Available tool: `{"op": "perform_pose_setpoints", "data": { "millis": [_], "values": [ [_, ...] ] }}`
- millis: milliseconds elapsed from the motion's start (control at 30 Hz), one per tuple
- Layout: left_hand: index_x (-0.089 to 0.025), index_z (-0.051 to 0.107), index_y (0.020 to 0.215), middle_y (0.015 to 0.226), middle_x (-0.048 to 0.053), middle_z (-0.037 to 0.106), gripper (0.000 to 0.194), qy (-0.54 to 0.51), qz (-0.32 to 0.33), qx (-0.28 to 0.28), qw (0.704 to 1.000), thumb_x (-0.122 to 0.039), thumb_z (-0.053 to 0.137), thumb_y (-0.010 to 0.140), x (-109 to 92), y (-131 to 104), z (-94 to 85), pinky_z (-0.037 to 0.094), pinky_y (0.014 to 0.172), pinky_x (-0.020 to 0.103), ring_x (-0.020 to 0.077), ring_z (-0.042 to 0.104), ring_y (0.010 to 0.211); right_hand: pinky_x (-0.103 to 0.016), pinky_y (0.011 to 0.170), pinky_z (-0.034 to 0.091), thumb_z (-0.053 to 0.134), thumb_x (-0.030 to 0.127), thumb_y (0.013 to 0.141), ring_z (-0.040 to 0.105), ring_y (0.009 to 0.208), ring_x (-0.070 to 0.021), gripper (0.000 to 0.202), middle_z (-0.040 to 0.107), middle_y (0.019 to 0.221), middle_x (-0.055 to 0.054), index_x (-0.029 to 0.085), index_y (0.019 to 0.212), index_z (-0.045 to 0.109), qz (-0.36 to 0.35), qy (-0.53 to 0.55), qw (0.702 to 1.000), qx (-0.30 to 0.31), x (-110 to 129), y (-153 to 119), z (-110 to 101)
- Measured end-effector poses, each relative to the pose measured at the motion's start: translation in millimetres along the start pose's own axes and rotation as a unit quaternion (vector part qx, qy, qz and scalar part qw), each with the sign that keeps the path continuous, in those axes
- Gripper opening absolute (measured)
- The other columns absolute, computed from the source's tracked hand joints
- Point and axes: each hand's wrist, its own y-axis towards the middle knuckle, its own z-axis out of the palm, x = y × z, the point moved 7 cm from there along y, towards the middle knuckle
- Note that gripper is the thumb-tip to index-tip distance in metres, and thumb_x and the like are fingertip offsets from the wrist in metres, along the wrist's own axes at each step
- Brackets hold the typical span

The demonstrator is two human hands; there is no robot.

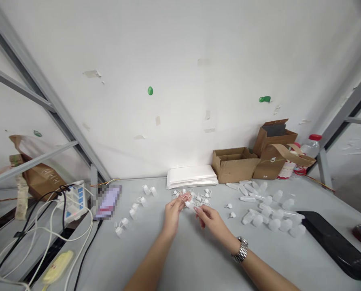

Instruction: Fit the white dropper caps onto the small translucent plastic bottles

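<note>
My left hand (173, 210) is closed in a pinch on a white cap (187, 203) with a thin loop strap. My right hand (209, 218) grips a small translucent plastic bottle (192, 207), its end meeting the cap between my fingertips. Just behind both hands lies a pile of loose white caps (205, 197) with straps. Two single caps (232, 215) rest to the right of my right hand. Several capped bottles (133, 212) stand in a loose line on the left. Many uncapped translucent bottles (277, 214) are spread on the right, some upright, some lying down.
Against the wall are a white stack of flat sheets (192, 177), an open cardboard box (236, 167) and a brown paper bag (268, 159). A black elongated object (335, 246) lies at right. At left are a phone (107, 202), a power strip (74, 202) and tangled cables.
</note>
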Motion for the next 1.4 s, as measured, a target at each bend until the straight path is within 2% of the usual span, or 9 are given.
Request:
{"op": "perform_pose_setpoints", "data": {
  "millis": [133, 500, 900, 1200, 1267, 1400],
  "values": [
    [-0.012, 0.068, 0.088, 0.101, 0.012, 0.067, 0.030, 0.016, 0.033, -0.006, 0.999, -0.036, 0.062, 0.070, -2, -1, -1.5, 0.038, 0.095, 0.039, 0.0250, 0.060, 0.099, -0.025, 0.053, 0.036, 0.043, 0.055, 0.079, 0.045, 0.046, -0.0123, 0.041, 0.044, 0.046, 0.004, 0.020, 0.059, 0.047, 0.003, -0.013, 1.000, 0.000, -1, 0, -1],
    [-0.012, 0.067, 0.092, 0.105, 0.012, 0.065, 0.031, 0.002, 0.052, -0.017, 0.999, -0.035, 0.058, 0.073, 1, -2, -2.6, 0.038, 0.096, 0.041, 0.0245, 0.060, 0.100, -0.024, 0.053, 0.037, 0.040, 0.052, 0.082, 0.045, 0.047, -0.0114, 0.039, 0.045, 0.047, 0.005, 0.019, 0.062, 0.047, 0.002, -0.029, 1.000, -0.001, 2, -2, 2],
    [-0.013, 0.067, 0.089, 0.103, 0.010, 0.066, 0.031, 0.125, 0.091, -0.045, 0.987, -0.037, 0.052, 0.076, -1, -8, -3.6, 0.040, 0.093, 0.039, 0.0235, 0.058, 0.102, -0.023, 0.053, 0.036, 0.038, 0.048, 0.084, 0.046, 0.047, -0.0119, 0.037, 0.046, 0.047, 0.005, 0.018, 0.064, 0.047, -0.007, -0.058, 0.998, 0.004, -3, -2, 4],
    [-0.016, 0.065, 0.098, 0.106, 0.008, 0.065, 0.034, 0.184, 0.113, -0.045, 0.975, -0.039, 0.048, 0.081, 4, -11, -3.3, 0.038, 0.096, 0.037, 0.0212, 0.057, 0.104, -0.024, 0.054, 0.037, 0.037, 0.049, 0.085, 0.047, 0.047, -0.0122, 0.038, 0.045, 0.047, 0.005, 0.020, 0.061, 0.043, -0.016, -0.055, 0.998, 0.007, -7, -2, 7],
    [-0.017, 0.063, 0.103, 0.112, 0.008, 0.062, 0.035, 0.191, 0.119, -0.033, 0.974, -0.040, 0.047, 0.081, 4, -14, 1.6, 0.036, 0.098, 0.037, 0.0210, 0.054, 0.109, -0.024, 0.054, 0.037, 0.036, 0.049, 0.085, 0.047, 0.048, -0.0123, 0.037, 0.046, 0.047, 0.005, 0.020, 0.062, 0.043, -0.019, -0.049, 0.999, 0.009, -9, -1, 9],
    [-0.022, 0.060, 0.109, 0.131, 0.005, 0.046, 0.036, 0.203, 0.161, 0.007, 0.966, -0.041, 0.050, 0.080, -2, -25, 17.2, 0.029, 0.104, 0.035, 0.0210, 0.038, 0.124, -0.024, 0.054, 0.038, 0.033, 0.048, 0.086, 0.047, 0.049, -0.0124, 0.034, 0.047, 0.050, 0.005, 0.021, 0.066, 0.040, -0.022, -0.018, 1.000, 0.005, -13, 1, 11]
  ]
}}
